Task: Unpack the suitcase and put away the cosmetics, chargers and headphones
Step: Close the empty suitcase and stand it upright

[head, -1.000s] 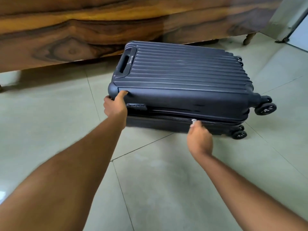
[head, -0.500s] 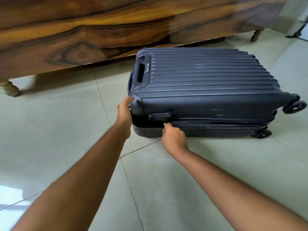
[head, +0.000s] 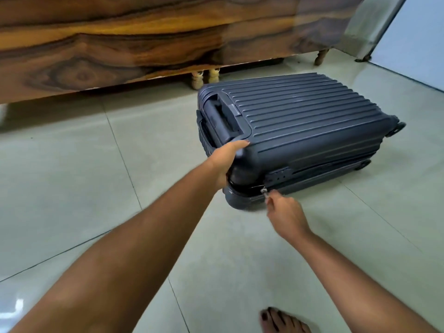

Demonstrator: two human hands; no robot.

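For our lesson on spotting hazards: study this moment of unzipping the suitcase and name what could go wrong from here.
1. The right hand pinches the small metal zip pull at the rounded corner of the dark blue ribbed hard-shell suitcase; it may snag there.
2. The left hand steadies only that corner, so the case could slide on the glossy tiled floor.

Pale tiled floor (head: 72, 188), glossy, thin dark grout lines. Dark ribbed suitcase (head: 300, 121) flat on it, wheels at far right. Turned wooden furniture legs (head: 204, 78) stand just behind. Bare foot (head: 281, 320) at near edge.
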